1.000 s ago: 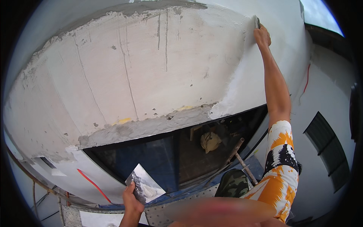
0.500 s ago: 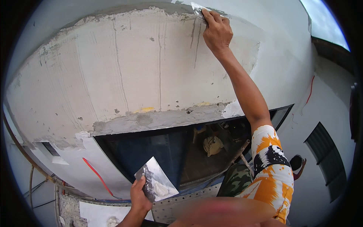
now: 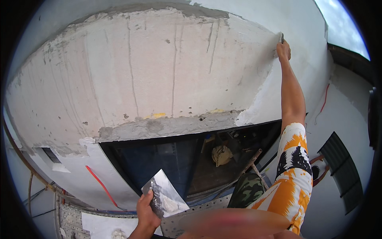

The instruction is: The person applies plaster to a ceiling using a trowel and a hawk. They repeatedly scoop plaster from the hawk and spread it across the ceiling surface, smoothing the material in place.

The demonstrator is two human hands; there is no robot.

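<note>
The right hand (image 3: 283, 51) has just swung across from the grey band (image 3: 203, 11), high above the dark window (image 3: 163, 163), to a spot above the window's right end, where the bare patch (image 3: 151, 67) meets the white coat (image 3: 306, 63). Its grip is closed round a scraper (image 3: 282, 38), seen nearly edge-on at that seam; whether the blade presses there I cannot tell. The left hand (image 3: 148, 211) keeps its place by the window's lower left corner, its grip closed on one edge of a metal plate (image 3: 162, 185) bearing white paste (image 3: 170, 205). The shift suggests that work now centres on the patch's right border, with most of the surface above the window apparently uncoated
</note>
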